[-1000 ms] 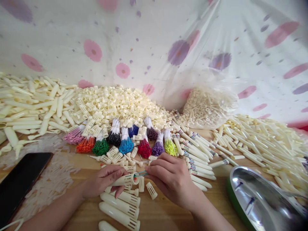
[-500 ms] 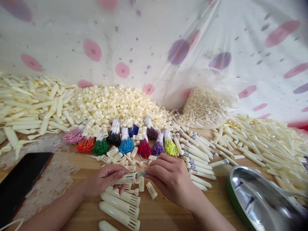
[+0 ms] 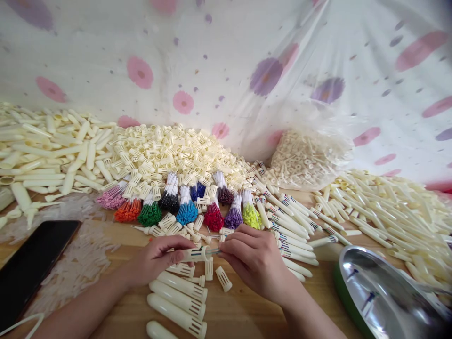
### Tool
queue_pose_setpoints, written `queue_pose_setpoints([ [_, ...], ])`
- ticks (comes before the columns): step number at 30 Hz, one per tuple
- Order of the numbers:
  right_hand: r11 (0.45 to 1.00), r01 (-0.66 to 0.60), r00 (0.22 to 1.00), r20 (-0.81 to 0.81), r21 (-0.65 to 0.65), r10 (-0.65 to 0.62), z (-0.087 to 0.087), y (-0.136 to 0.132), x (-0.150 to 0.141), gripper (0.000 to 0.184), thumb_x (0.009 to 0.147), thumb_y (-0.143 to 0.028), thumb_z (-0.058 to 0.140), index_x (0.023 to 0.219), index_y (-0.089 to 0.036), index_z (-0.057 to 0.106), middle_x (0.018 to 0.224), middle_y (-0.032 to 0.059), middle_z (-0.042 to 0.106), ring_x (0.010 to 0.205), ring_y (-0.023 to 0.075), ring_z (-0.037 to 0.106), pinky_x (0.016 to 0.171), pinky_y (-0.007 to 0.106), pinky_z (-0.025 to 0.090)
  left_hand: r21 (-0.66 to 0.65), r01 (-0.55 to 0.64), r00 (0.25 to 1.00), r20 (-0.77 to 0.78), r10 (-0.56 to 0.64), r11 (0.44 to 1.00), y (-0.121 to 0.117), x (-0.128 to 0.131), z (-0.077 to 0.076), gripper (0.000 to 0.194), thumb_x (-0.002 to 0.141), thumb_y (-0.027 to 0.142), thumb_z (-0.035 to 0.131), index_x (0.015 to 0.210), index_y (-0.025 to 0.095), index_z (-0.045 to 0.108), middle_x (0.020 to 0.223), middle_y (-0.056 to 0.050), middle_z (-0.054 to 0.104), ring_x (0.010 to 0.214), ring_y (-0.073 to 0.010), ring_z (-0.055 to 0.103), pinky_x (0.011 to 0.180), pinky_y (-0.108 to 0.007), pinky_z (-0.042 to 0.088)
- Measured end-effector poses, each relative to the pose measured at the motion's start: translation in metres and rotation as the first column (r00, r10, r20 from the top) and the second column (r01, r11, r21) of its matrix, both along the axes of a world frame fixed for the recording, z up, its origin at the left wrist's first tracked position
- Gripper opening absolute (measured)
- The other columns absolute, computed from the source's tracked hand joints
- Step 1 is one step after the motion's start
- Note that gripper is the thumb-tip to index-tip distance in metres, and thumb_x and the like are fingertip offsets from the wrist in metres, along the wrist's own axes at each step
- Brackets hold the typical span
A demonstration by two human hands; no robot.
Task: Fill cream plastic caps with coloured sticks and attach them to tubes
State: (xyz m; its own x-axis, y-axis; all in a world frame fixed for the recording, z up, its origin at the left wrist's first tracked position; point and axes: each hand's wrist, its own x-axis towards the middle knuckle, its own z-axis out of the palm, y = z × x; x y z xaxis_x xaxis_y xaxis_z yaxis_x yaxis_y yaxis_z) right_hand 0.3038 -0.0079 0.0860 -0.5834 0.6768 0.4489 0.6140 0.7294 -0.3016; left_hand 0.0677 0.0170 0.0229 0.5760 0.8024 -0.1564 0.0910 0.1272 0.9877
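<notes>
My left hand (image 3: 155, 259) is closed round a cream slotted pen barrel (image 3: 196, 254), its open end turned to the right. At that end my right hand (image 3: 252, 263) pinches a thin bluish ink refill (image 3: 213, 252), which reaches into the barrel's mouth. The refill's far part is hidden inside. Below the hands lie several cream slotted barrels (image 3: 176, 313) side by side. A loose slotted sleeve (image 3: 223, 278) rests between the hands on the wooden table (image 3: 247, 313). Beyond them stand bundled refills in several colours, among them red (image 3: 213, 217), light blue (image 3: 186, 212) and green (image 3: 150, 214).
A phone (image 3: 35, 259) lies at left, beside scattered clear tubes (image 3: 79, 268). Heaps of cream barrels (image 3: 395, 212) and slotted sleeves (image 3: 176, 150) line the back. Filled pens (image 3: 296, 254) lie right of centre. A bag of small parts (image 3: 310, 160) and a metal tray (image 3: 388, 292) are at right.
The barrel has turned slightly in my left hand, and my left fingers have shifted on it. The refill shows less outside the barrel. The whole view has shifted a little.
</notes>
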Motion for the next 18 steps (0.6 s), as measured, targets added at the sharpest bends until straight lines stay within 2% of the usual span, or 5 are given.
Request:
queue_pose_setpoints([
  [8,0.997,0.066,0.997,0.042,-0.043,-0.064,-0.0025,-0.0003,-0.0008,0.022,0.090,-0.019,0.049,0.071,-0.017,0.058,0.062,0.0016,0.059,0.060,0.0132,0.050,0.054,0.024,0.033,0.274,-0.057,0.987,-0.131,0.096,0.960,-0.0008,0.0018,-0.0038,0.021,0.081,0.027,0.059,0.097,0.020,0.072,0.097,-0.006,0.073,0.089,-0.0210,0.066,0.080,-0.028,0.051],
  [13,0.987,0.112,0.994,0.029,-0.112,-0.110,-0.0029,-0.0010,-0.0005,0.024,0.090,-0.021,0.051,0.067,-0.017,0.057,0.060,0.0002,0.058,0.059,0.0124,0.051,0.054,0.024,0.032,0.341,-0.081,0.982,-0.136,0.134,0.937,-0.0032,0.0033,-0.0068,0.022,0.083,0.027,0.058,0.100,0.020,0.071,0.096,-0.007,0.072,0.089,-0.0204,0.065,0.079,-0.027,0.051],
  [18,0.994,0.025,0.999,0.024,-0.106,-0.023,0.0011,0.0012,0.0042,0.019,0.092,-0.024,0.050,0.077,-0.017,0.060,0.067,0.0018,0.061,0.063,0.0136,0.052,0.056,0.025,0.034,0.376,-0.099,0.984,-0.099,0.146,0.921,-0.0033,0.0026,-0.0105,0.021,0.082,0.025,0.059,0.099,0.023,0.072,0.090,-0.004,0.071,0.085,-0.0185,0.066,0.074,-0.024,0.052],
])
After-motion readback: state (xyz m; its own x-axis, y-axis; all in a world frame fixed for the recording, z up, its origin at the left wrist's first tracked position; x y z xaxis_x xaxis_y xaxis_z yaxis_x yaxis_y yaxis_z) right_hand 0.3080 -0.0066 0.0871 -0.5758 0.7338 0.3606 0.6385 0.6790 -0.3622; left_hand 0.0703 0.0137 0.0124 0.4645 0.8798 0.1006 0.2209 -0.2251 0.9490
